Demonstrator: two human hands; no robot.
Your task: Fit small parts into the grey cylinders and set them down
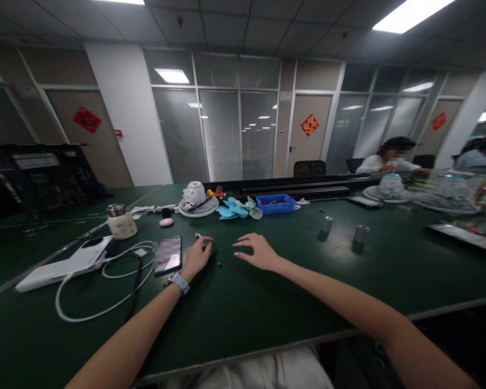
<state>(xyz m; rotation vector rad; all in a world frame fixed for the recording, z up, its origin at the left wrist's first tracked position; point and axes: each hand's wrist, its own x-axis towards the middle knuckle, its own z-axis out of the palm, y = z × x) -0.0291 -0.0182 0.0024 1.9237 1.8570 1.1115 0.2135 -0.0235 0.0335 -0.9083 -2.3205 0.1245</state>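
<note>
My left hand [197, 255], with a watch [180, 282] on its wrist, is low over the green table, fingers loosely bent and apart. It appears to hold nothing. A small pinkish-white item [197, 235] shows just beyond its knuckles, too small to name. Across a gap, my right hand [258, 252] hovers with thumb and fingers spread, nothing between them. On the tabletop between the hands lies a tiny dark metallic piece [219, 264]. Left of my left hand is a phone [168, 255]. Two metal cylinders [327, 224] stand to the right of my right hand.
Behind the hands are a white fan part with a round grille [197, 205], light-blue fan blades [234, 208] and a blue tray [276, 204] of small parts. At left are a cream flask [122, 222], a white power bank [65, 267] and looped cable [81, 320]. A person [389, 156] sits at far right.
</note>
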